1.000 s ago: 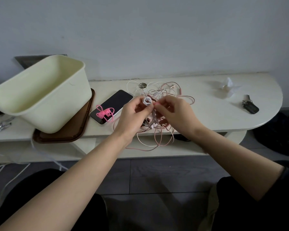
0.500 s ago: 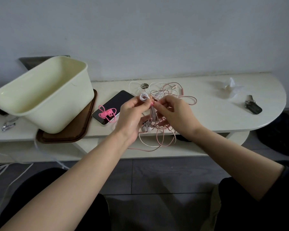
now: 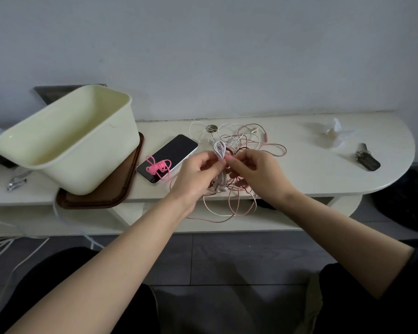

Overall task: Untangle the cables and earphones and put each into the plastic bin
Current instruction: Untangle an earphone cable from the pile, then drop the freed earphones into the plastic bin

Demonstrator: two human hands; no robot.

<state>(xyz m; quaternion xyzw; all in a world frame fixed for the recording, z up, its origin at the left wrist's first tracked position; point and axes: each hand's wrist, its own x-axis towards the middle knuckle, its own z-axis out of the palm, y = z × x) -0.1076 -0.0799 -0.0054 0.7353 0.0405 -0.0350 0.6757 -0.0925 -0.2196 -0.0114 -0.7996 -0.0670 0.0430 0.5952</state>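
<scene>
The left hand (image 3: 198,174) and right hand (image 3: 256,172) pinch the white earphone loop (image 3: 219,150) over the tangle (image 3: 246,143) at the near edge of the table (image 3: 311,174). The loop stands taller than before, so it seems to be coming free; the plastic bin (image 3: 65,141) sits left.

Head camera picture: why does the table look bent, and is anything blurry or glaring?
In the head view, the wide-angle lens bows the white rounded table towards the frame edges; the light is dim and soft, shadows faint, no strong glare; the left hand and right hand, pinching the tangle of pink and white cables, look fairly sharp.
</scene>
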